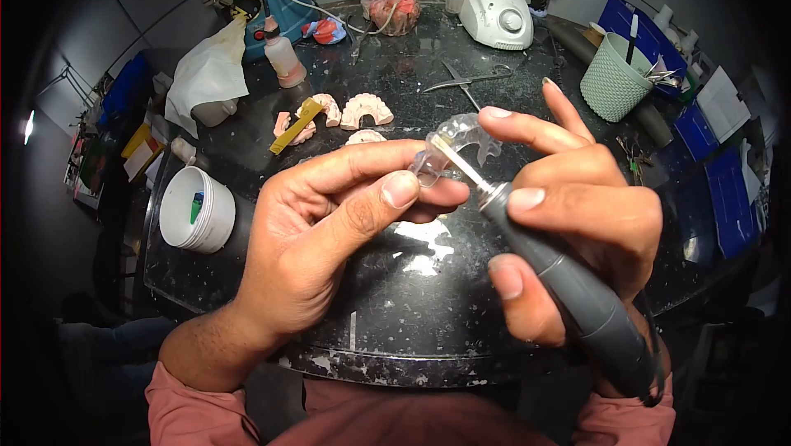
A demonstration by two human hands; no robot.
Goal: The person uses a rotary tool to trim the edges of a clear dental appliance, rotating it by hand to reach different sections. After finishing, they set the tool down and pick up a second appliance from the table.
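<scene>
My left hand (329,232) pinches a clear plastic dental tray (461,137) between thumb and fingers, holding it up over the black worktop (395,314). My right hand (568,215) grips a grey rotary handpiece (577,293), whose thin bit (461,166) rests against the tray's edge. The right index finger reaches over the top of the tray.
Pink plaster dental casts (350,110) and a yellow strip (295,126) lie behind the hands. Scissors (465,79), a green cup of tools (614,79), a white motor unit (494,11), a white tub (196,208) and a pink bottle (284,57) stand around the worktop.
</scene>
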